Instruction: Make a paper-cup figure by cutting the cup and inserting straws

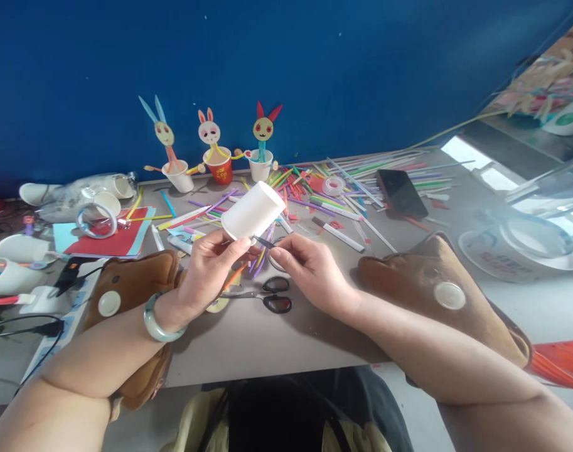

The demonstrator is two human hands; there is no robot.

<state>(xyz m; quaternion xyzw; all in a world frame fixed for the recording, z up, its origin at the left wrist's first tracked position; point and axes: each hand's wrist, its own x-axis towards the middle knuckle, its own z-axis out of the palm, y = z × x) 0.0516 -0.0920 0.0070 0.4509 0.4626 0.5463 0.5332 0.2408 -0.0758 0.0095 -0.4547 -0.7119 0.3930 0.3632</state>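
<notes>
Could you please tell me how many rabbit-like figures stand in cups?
3, in a row: the blue-eared figure in a white cup at left, the pink-eared figure in a red cup between, the red-eared figure in another white cup at right.

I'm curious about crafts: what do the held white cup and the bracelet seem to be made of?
White cup: probably paper, matt; its plain wall tapers like a disposable cup's. Bracelet: glossy, perhaps jade or glass, from its pale green sheen.

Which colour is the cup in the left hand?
The cup in the left hand is plain white where it shows; best seen in the head view.
</notes>
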